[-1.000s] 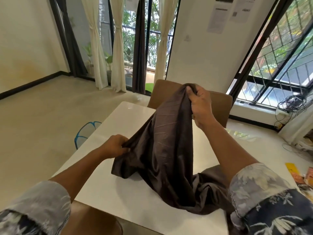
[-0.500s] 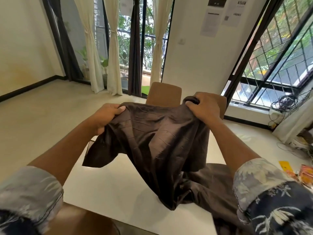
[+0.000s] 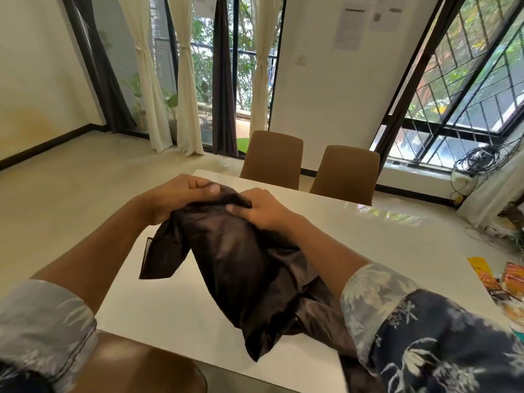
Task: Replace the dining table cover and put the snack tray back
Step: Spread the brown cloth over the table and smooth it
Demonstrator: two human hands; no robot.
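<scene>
Both grips are clamping onto the dark brown table cover (image 3: 241, 265) right now. The left grip (image 3: 181, 194) is curling its fingers over a bunched edge, and the right grip (image 3: 261, 211) is clutching the same bunch just beside it, so the two are nearly touching. My guess is they're hunting for a hem or corner so the cloth can get shaken open. Everything below the grips is hanging in a crumpled lump. One corner is dangling down-left of the left grip, and the rest is pooling on the white worktop (image 3: 368, 236) under the right forearm, so none of it is lying flat yet. Two brown chairs (image 3: 272, 160) are sitting beyond the grips. Snack packets (image 3: 510, 282) are lying far right of the right grip. I can't tell what's under them, and no tray is showing.
</scene>
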